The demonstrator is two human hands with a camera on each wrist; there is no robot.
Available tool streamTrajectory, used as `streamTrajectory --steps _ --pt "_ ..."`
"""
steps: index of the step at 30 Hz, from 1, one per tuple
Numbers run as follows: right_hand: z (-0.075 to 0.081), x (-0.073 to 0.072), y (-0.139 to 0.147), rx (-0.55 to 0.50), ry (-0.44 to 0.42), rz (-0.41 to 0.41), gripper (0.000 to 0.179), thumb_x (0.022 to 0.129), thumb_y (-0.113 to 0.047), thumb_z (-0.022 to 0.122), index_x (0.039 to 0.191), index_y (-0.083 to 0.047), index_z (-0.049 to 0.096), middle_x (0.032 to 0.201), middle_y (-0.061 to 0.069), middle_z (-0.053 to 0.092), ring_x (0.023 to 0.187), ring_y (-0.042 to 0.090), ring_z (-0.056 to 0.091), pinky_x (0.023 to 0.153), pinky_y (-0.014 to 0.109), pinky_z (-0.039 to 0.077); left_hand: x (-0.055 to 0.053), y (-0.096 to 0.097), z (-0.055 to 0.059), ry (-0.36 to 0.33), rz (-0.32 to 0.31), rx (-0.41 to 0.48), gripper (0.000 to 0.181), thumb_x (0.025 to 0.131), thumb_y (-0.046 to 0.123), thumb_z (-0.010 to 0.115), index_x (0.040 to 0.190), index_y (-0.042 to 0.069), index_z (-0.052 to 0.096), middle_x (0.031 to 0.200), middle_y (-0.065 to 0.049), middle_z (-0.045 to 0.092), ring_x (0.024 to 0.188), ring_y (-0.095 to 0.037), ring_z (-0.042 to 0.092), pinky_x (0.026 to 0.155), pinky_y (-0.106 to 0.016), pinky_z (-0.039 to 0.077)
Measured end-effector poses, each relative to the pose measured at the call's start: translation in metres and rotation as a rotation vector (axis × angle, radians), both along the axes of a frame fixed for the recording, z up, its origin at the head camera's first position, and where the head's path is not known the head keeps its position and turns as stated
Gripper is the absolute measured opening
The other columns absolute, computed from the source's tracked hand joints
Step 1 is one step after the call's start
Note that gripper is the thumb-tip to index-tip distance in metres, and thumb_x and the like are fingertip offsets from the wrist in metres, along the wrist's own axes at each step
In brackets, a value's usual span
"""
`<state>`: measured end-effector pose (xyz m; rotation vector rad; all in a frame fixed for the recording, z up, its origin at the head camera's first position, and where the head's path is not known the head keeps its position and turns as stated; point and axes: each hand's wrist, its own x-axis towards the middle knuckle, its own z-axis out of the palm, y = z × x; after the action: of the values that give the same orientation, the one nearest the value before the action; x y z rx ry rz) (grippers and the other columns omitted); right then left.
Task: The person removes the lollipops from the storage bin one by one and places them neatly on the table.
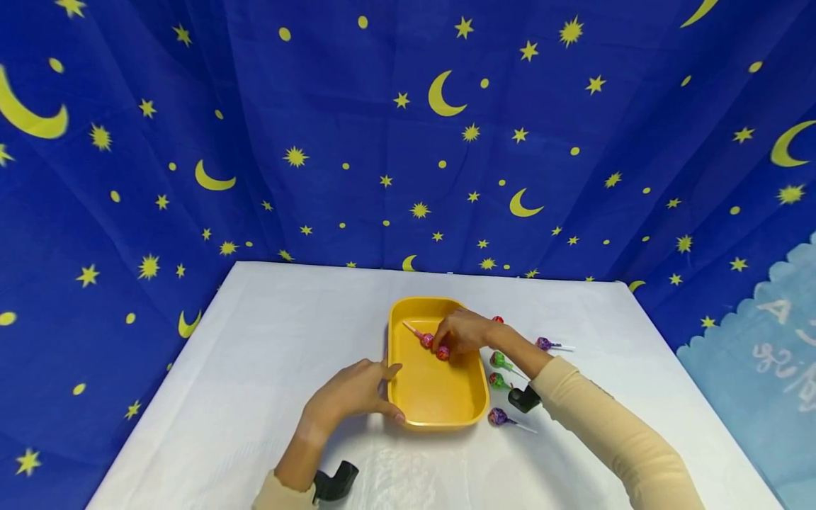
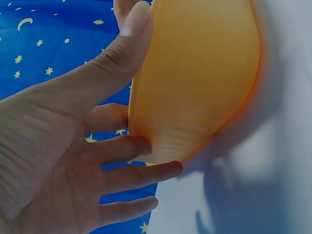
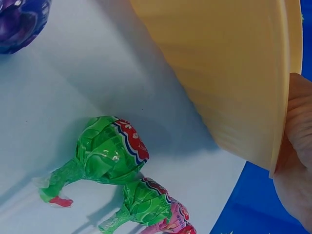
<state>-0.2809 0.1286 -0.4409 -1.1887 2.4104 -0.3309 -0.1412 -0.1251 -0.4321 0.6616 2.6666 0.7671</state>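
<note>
A yellow rectangular tray (image 1: pixel 436 411) stands on the white table. Inside it, one red-wrapped lollipop (image 1: pixel 426 341) lies with its stick toward the far left. My right hand (image 1: pixel 464 331) reaches over the tray's right rim and holds a second red lollipop (image 1: pixel 443 352) in its fingers, low over the tray floor. Only the candy head of that one shows. At the tray's left side, my left hand (image 1: pixel 353 391) touches the rim near the front corner. Its fingers (image 2: pixel 141 178) are extended, with the tray wall (image 2: pixel 200 73) beside them in the left wrist view.
Right of the tray lie a green lollipop (image 1: pixel 497 360), another green lollipop (image 1: pixel 496 381), a purple lollipop (image 1: pixel 498 416) near the front and a purple lollipop (image 1: pixel 544 343) farther out. A red lollipop (image 1: pixel 498 319) is partly hidden behind my right wrist. A blue star-patterned cloth (image 1: pixel 357 142) hangs behind.
</note>
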Motion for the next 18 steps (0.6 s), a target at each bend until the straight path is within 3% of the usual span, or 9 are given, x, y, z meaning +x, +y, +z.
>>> streamTrajectory --steps 8,12,18 --pt "-0.0010 -0.0008 0.0001 0.007 0.010 0.002 0.024 0.080 -0.018 0.082 0.103 -0.023 0.078 0.101 -0.010 0.074 0.090 0.006 0.060 0.089 0.030 0.044 -0.0011 -0.0002 0.0010 0.009 -0.009 -0.003 0.087 0.066 0.049 0.084 0.134 0.001 0.058 0.062 0.006 0.044 0.062 -0.009 0.038 0.063 -0.027 0.037" --pt "-0.0003 -0.0004 -0.0002 -0.018 -0.032 -0.017 0.025 0.079 -0.016 0.082 0.104 -0.019 0.078 0.100 -0.007 0.074 0.090 0.007 0.062 0.089 0.026 0.049 -0.0015 -0.0003 0.0006 -0.005 0.002 0.001 0.086 0.066 0.048 0.084 0.133 0.002 0.059 0.079 0.001 0.065 0.066 -0.009 0.044 0.065 -0.027 0.039" --pt "0.0031 0.0011 0.0014 -0.073 -0.095 -0.039 0.025 0.078 -0.012 0.083 0.102 -0.014 0.077 0.097 -0.005 0.074 0.087 0.008 0.064 0.084 0.023 0.053 -0.0020 0.0001 -0.0012 -0.003 0.000 0.005 0.087 0.065 0.049 0.084 0.133 0.002 0.059 0.099 -0.006 0.074 0.070 -0.010 0.049 0.068 -0.027 0.041"
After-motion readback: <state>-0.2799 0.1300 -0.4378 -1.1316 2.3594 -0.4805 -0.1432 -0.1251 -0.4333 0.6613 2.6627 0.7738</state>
